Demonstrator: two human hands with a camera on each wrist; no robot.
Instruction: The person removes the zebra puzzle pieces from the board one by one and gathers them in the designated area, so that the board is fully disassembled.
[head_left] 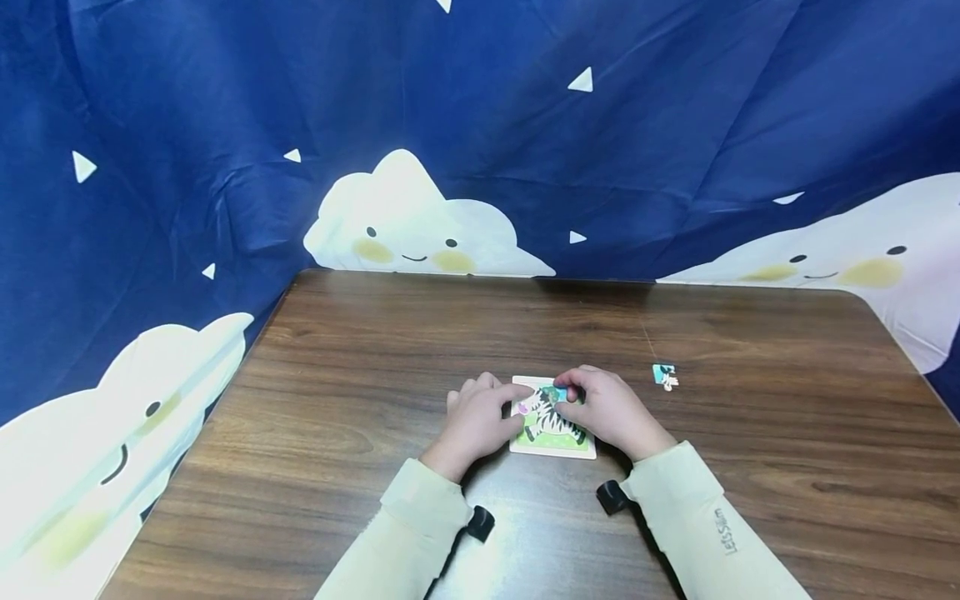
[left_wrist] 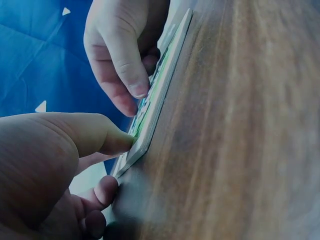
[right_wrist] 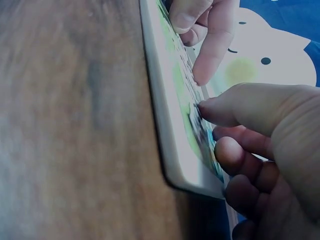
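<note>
A small zebra jigsaw puzzle [head_left: 553,435] in a pale-bordered tray lies flat on the table between both hands. My left hand [head_left: 482,415] rests at its left side, thumb and forefinger spread straight across the zebra's head; in the left wrist view the thumb tip [left_wrist: 120,142] presses on the near edge. From the right, my right hand [head_left: 609,408] reaches over the upper part. Its thumb and forefinger pinch around a blue-topped puzzle piece [head_left: 560,394], partly hidden by the fingers. In the right wrist view, the right thumb [right_wrist: 215,110] touches the picture.
One loose puzzle piece [head_left: 665,377], blue with black and white, lies to the right of my right hand. The brown wooden table [head_left: 337,417] meets a dark blue cloth [head_left: 510,100] printed with clouds at the back and left. Black wrist cameras [head_left: 480,523] sit under both cuffs.
</note>
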